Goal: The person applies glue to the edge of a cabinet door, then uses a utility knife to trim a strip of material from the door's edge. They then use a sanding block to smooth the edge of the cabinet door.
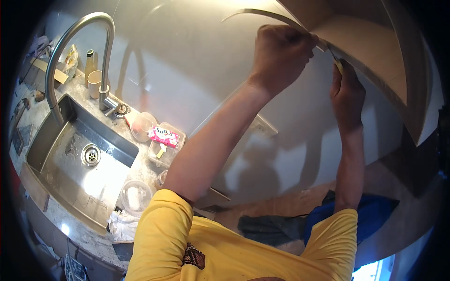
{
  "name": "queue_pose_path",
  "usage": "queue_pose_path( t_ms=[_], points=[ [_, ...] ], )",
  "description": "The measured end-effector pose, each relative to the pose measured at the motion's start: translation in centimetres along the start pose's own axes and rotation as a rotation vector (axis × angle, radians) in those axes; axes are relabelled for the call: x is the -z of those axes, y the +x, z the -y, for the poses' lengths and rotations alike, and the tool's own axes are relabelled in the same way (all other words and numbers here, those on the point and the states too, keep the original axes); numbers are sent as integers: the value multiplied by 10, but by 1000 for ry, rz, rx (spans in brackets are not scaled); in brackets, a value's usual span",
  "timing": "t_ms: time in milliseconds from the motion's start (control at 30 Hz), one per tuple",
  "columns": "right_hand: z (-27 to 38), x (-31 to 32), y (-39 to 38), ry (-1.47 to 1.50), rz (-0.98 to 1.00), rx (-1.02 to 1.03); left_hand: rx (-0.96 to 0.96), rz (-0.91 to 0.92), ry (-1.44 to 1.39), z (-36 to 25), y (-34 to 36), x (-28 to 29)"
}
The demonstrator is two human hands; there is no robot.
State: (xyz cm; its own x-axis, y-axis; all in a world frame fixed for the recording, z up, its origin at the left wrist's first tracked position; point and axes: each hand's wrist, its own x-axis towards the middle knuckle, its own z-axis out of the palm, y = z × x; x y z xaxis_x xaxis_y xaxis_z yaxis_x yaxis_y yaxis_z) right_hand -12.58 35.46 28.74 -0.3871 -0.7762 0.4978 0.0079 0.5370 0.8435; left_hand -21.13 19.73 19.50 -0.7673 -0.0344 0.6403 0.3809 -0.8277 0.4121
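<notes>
My left hand (pixel 283 58) is raised to the lower edge of a wooden wall cabinet (pixel 370 44), with its fingers closed on a thin strip (pixel 267 14). The strip's free end curves out to the left, over the grey wall. Just to the right, my right hand (pixel 348 93) grips a slim yellow-handled tool (pixel 338 66). Its thin, blade-like tip points up to the cabinet edge, close beside the left fingers. Whether the tip touches the strip I cannot tell.
A steel sink (pixel 61 164) with a tall curved faucet (pixel 112 56) lies at left. Beside it on the counter are a paper cup (pixel 94 84), a bottle (pixel 89 65), a pink packet (pixel 165 136) and plastic containers (pixel 136 195). Dark and blue cloth (pixel 323 222) lies at lower right.
</notes>
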Motion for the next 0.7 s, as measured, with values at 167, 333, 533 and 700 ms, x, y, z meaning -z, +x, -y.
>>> queue_pose_path(
  t_ms=[167,333,533,700],
  points=[
    [12,-3,12,-79,90,-30,-8,-14,20,7,6,9],
    [4,-6,13,-43,-11,61,5,-24,21,5,10,10],
    [3,-7,8,-58,-5,28,-18,-11,-1,8,11,13],
    [-4,-18,1,-48,31,-18,-82,-15,14,19,10,6]
  ],
)
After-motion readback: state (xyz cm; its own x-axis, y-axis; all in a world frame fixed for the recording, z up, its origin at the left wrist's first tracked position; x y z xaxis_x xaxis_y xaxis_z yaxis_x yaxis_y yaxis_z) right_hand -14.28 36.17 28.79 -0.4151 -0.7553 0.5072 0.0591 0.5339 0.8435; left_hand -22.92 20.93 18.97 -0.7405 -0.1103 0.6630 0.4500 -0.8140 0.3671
